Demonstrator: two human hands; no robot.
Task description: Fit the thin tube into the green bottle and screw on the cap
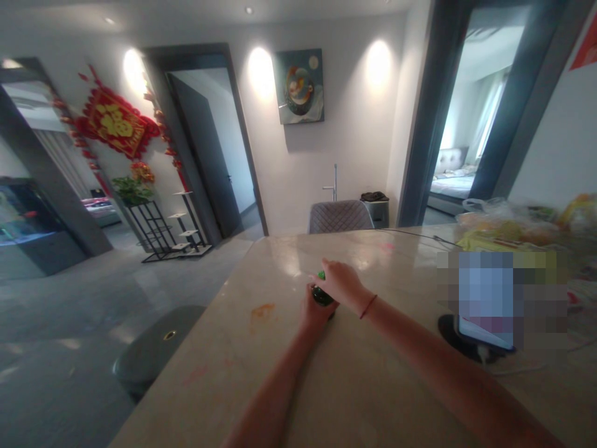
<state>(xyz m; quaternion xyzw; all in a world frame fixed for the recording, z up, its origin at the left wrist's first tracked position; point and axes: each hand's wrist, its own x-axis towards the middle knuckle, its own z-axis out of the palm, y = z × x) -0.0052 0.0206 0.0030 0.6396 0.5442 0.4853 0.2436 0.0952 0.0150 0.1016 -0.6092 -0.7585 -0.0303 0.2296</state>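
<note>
A small dark bottle [321, 296] is at the middle of the table, mostly covered by my hands. My left hand [313, 313] wraps around its body from the near side. Over the top, the fingers of my right hand [342, 281] close on the bottle's green cap [321, 274], of which only a little shows. A thin red string circles my right wrist. Whether the cap is loose or tight cannot be seen.
The pale table [354, 386] has an orange stain [262, 316] left of my hands. On the right are a phone or tablet [485, 298], partly blurred out, on a dark stand, and plastic bags [508, 218]. A grey chair [341, 216] is beyond the far edge; a stool [153, 348] stands left.
</note>
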